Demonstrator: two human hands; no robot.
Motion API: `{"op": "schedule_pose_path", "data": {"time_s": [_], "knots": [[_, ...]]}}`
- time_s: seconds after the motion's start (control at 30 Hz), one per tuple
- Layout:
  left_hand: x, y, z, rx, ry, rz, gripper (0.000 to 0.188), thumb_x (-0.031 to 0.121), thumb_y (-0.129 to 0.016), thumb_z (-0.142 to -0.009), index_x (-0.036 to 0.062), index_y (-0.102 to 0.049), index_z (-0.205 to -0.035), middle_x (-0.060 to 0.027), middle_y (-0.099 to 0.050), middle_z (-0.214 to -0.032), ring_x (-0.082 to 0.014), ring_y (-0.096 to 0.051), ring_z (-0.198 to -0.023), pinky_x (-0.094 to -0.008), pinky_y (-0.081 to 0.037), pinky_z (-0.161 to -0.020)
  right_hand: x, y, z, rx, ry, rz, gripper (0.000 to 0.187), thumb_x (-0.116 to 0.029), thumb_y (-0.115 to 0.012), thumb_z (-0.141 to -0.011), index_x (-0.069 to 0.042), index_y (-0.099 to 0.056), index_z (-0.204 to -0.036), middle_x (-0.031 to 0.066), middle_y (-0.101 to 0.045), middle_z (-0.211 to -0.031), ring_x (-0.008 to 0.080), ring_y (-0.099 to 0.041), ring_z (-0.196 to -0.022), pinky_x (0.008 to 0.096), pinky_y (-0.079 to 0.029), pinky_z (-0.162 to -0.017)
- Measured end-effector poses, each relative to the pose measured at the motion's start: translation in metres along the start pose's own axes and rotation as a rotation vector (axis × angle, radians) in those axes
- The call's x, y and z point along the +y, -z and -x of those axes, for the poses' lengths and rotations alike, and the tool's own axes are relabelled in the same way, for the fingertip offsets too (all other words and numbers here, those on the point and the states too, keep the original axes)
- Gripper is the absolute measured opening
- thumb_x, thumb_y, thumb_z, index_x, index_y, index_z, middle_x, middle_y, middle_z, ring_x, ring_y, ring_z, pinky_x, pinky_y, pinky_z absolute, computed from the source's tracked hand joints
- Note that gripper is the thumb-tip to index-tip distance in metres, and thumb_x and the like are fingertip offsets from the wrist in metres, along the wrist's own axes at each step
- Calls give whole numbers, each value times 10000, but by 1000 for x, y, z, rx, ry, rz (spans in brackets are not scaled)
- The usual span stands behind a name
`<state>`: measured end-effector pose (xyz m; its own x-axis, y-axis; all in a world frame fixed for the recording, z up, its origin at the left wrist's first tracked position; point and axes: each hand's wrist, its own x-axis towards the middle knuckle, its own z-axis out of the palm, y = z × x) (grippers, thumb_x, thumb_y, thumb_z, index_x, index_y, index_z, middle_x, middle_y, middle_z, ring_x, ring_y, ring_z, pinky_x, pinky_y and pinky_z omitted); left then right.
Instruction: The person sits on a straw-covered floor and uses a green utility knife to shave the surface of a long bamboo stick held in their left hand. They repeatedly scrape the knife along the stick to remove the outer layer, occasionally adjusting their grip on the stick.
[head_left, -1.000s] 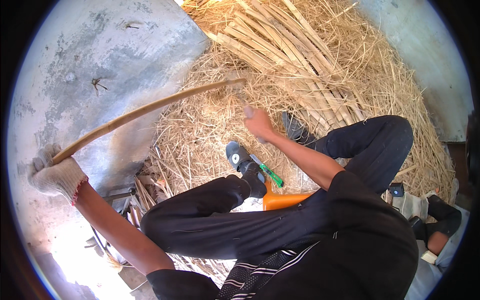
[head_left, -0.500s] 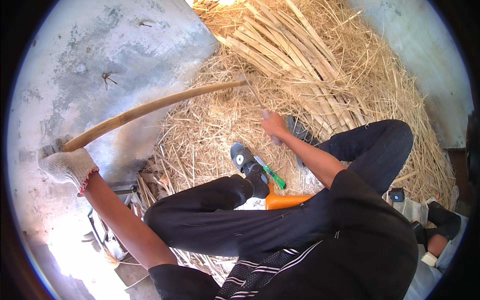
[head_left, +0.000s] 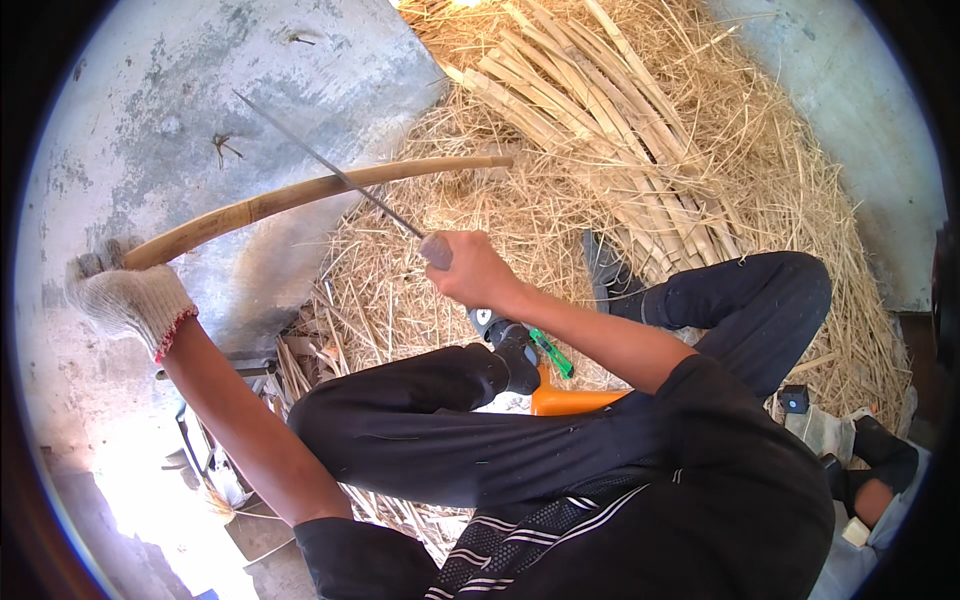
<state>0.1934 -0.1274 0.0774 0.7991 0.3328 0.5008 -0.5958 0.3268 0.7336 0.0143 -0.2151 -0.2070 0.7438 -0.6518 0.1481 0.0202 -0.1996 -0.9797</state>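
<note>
My left hand (head_left: 130, 297), in a pale knitted glove with a red-edged cuff, is closed round the near-left end of a long bamboo strip (head_left: 240, 213). The strip curves up and away to the right, its far end over the straw. Bare and closed, my right hand (head_left: 472, 270) grips the handle of a long, thin-bladed knife (head_left: 385, 208). Its blade points up and left, crossing over the middle of the strip in this view. Whether blade and strip touch, I cannot tell.
A bundle of split bamboo strips (head_left: 610, 130) lies on heaped straw-like shavings (head_left: 790, 190). By my foot are a green-handled box cutter (head_left: 552, 353) and an orange object (head_left: 575, 403). A grey wall (head_left: 330, 60) stands at the left. A small black box (head_left: 795, 399) sits at the right.
My right hand has moved left and nearer with the knife. The blade has gone from the strip's far end to across its middle. My left hand keeps its grip.
</note>
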Motion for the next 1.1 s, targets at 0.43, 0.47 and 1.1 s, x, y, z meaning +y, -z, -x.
{"op": "schedule_pose_path", "data": {"time_s": [0.43,0.47,1.1], "knots": [[-8,19,-19,-4,1,9,183,174,-526,-885,5,-493,-949,-77,-502,-936,-233,-558,-821,-425,-486,-768,173,62,7,82,-784,361,363,-225,-641,-802,52,-647,-1035,269,-688,-948,388,-694,-867,442,-550,-772],[-6,16,-16,11,-28,-2,199,176,-529,-891,-7,-500,-961,-84,-514,-944,-236,-569,-832,-424,-486,-778,163,51,7,52,-766,293,363,-226,-648,-795,60,-652,-1019,271,-690,-932,395,-694,-859,442,-548,-777],[32,34,-48,79,-57,78,188,65,-458,-805,136,-374,-652,-15,-381,-621,-167,-460,-574,-372,-429,-623,257,65,87,-78,-1055,15,439,-225,-625,-801,93,-577,-1100,269,-699,-870,400,-711,-817,482,-575,-687]]}}
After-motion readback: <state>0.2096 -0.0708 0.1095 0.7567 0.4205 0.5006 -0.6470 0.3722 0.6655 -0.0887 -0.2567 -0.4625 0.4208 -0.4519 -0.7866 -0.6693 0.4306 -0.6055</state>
